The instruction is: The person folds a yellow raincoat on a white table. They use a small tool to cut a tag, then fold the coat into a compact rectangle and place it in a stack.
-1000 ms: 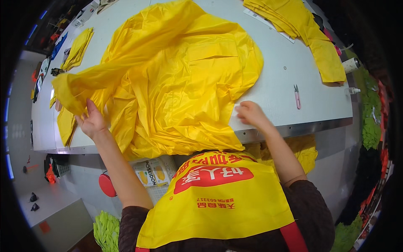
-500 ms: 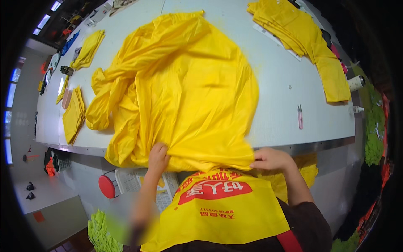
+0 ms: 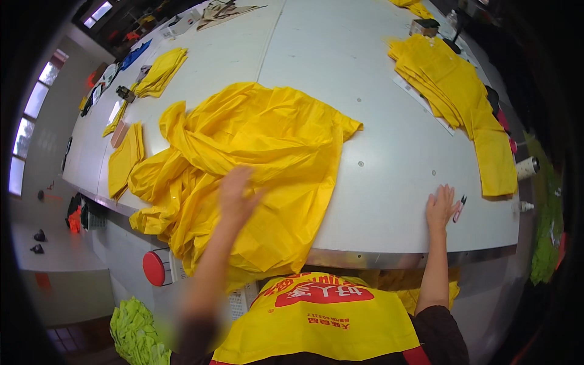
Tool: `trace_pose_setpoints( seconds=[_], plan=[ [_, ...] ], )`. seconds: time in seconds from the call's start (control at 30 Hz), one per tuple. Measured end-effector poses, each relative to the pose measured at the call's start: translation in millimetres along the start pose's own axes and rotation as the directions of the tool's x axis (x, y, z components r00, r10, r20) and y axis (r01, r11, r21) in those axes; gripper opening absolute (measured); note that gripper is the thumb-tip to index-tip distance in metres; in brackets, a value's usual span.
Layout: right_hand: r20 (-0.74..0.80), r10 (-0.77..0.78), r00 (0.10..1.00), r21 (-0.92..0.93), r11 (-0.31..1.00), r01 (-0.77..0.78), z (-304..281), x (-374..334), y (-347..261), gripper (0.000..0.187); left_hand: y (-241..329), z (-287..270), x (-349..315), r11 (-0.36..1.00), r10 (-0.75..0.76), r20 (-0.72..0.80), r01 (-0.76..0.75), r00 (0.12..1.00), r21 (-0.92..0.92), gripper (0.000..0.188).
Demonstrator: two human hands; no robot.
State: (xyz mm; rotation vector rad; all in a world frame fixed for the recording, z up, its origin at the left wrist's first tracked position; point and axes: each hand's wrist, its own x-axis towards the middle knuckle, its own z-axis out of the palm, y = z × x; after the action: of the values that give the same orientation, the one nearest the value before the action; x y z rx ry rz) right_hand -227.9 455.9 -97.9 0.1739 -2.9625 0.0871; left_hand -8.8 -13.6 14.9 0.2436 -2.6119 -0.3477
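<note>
A large crumpled piece of yellow cloth [image 3: 292,158] is heaped on the table, and its near side hangs over the front edge. Over the middle of this cloth is my left hand [image 3: 236,198], smeared by motion, its thumb apart from the fingers and nothing visible in it. Away to the right, my right hand [image 3: 439,210] lies on the white tabletop with its fingers spread. Just beside those fingertips is a small pair of pink-handled thread snips [image 3: 459,210] with dark tips.
Folded yellow cloth pieces [image 3: 447,91] are stacked along the right side. Smaller yellow stacks [image 3: 126,159] lie at the left. A white cylinder [image 3: 527,168] and a small bottle [image 3: 522,207] are by the right edge. Below stands a red stool [image 3: 154,268].
My right hand has let go of the cloth's near edge and moved right to the snips. The left hand has moved up over the cloth, which is now more bunched toward the left.
</note>
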Motion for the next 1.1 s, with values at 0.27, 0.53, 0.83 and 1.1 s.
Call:
trace_pose_setpoints(
  seconds=[0.27, 0.53, 0.83, 1.1],
  plan=[
    [0.026, -0.532, 0.846, 0.686, 0.626, 0.372, -43.1, 9.9, -134.9, 0.042, 36.1, 102.9, 49.7, 0.974, -0.176, 0.542, 0.067, 0.822, 0.215, 0.05],
    [-0.084, -0.76, 0.645, 0.803, 0.331, 0.495, -158.1, 6.3, -267.5, 0.036, -2.5, -176.7, -83.9, 0.988, 0.147, 0.259, -0.129, 0.955, -0.085, 0.035],
    [0.343, -0.76, -0.553, 0.883, 0.06, 0.465, -176.3, -178.9, -508.0, 0.064, 24.7, -382.9, -207.7, 0.96, 0.245, -0.749, -0.046, 0.616, 0.276, 0.023],
    [-0.012, -0.442, -0.897, 0.985, 0.149, -0.086, -204.6, -281.6, -459.9, 0.056, -57.6, -474.4, -377.3, 0.75, -0.113, -0.895, 0.628, 0.431, 0.208, 0.03]
  ],
)
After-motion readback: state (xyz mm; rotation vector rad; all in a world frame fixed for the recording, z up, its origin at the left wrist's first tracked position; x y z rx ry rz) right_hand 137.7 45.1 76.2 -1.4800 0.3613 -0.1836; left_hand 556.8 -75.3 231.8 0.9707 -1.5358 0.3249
